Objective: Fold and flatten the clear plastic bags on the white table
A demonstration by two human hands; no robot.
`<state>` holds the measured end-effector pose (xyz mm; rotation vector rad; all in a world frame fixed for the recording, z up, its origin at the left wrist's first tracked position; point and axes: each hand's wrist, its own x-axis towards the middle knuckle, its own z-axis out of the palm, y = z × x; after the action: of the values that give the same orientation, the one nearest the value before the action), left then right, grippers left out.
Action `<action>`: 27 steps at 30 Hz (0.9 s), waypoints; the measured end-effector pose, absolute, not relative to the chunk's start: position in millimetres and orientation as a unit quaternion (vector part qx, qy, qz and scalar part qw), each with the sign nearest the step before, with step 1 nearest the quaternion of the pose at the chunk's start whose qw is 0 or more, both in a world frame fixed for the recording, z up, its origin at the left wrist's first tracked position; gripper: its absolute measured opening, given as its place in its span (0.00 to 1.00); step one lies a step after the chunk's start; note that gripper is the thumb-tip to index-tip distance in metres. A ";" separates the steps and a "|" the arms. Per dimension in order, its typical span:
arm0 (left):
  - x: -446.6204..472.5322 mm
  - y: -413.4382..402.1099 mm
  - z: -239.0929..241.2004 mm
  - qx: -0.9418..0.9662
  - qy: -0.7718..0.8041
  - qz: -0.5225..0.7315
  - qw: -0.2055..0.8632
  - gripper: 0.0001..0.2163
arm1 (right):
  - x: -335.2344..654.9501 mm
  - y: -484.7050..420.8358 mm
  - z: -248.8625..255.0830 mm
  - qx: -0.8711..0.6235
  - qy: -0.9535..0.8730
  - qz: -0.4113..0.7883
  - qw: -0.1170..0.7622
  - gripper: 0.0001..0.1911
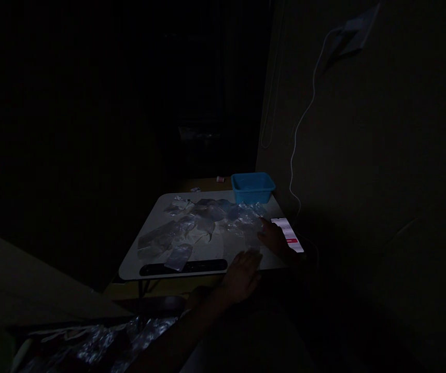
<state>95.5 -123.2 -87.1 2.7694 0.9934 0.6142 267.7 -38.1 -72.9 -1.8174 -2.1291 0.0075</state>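
Note:
The scene is very dark. My left hand (242,274) lies flat at the near edge of the white folding table (211,254), its fingers stretched out and nothing visible in it. Farther right, my right hand (274,237) reaches over the tabletop, with forefinger and thumb apart beside some crinkled transparent plastic (246,210). More thin plastic sheets or bags (156,241) are spread across the middle and left of the table. One small plastic piece (179,257) overlaps the dark slot (207,266) along the front edge.
A blue plastic basin (252,196) stands at the far right corner. A lit phone (287,234) lies at the right edge, near a white cable (293,150) running down the wall from an outlet. A small pinkish object (220,179) sits behind. Shiny plastic (98,342) is heaped low on the left.

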 end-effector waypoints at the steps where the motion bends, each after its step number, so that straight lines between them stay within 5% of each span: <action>1: 95.7 -122.6 -88.3 0.923 0.330 0.189 0.063 0.22 | 268.7 -42.3 -75.3 -0.633 -0.755 -0.007 0.170 0.27; 10: 97.5 -125.6 -104.1 0.925 0.351 0.143 0.039 0.23 | 270.6 -50.2 -94.0 -0.628 -0.753 -0.102 0.167 0.24; 19: 55.4 -130.5 -88.1 0.911 0.361 0.194 0.048 0.28 | 262.8 -43.1 -83.9 -0.588 -0.790 -0.064 0.162 0.16; 27: 17.7 -122.6 -112.2 0.866 0.437 0.245 0.011 0.14 | 239.4 -50.1 -80.3 -0.498 -0.850 -0.031 0.169 0.18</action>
<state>17.7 -122.6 -112.2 2.7012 1.3631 0.7633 239.4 -50.1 -80.3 -1.4163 -2.4165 -0.0895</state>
